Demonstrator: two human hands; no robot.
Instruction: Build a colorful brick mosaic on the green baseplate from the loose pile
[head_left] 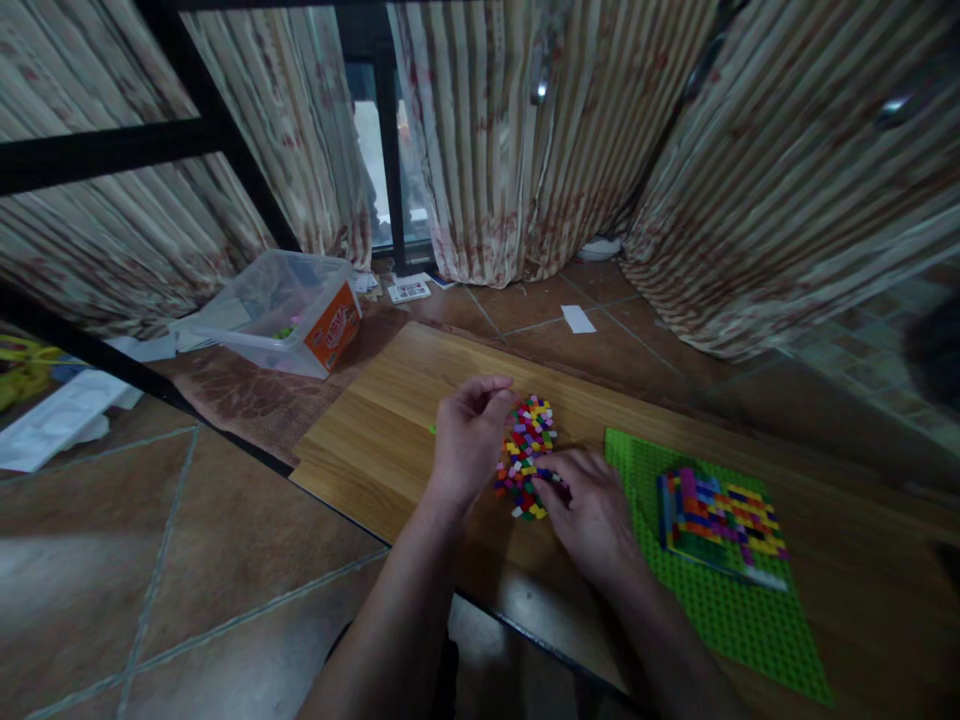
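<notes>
wooden table [375,420], loose colorful bricks [531,432], green baseplate [750,635]

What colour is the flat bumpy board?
The flat bumpy board is green, as the head view shows.

Striped curtains [480,150] and a brown tiled floor [262,490] are seen in the surroundings.
The curtains are patterned with reddish motifs, and between two of them a narrow strip of window [373,150] is exposed. The left side of the view is crossed by black bars [217,130]. A clear plastic bin [251,295] is set by a brown mat [247,395], one of its sides covered by an orange label [334,327]. Near the window's foot a printed card [409,289] is laid; farther right, a white paper [577,319] is spread flat on the tiles. At the far left a white molded tray [60,415] is placed near a yellow item [22,372], which cannot be made out.
</notes>
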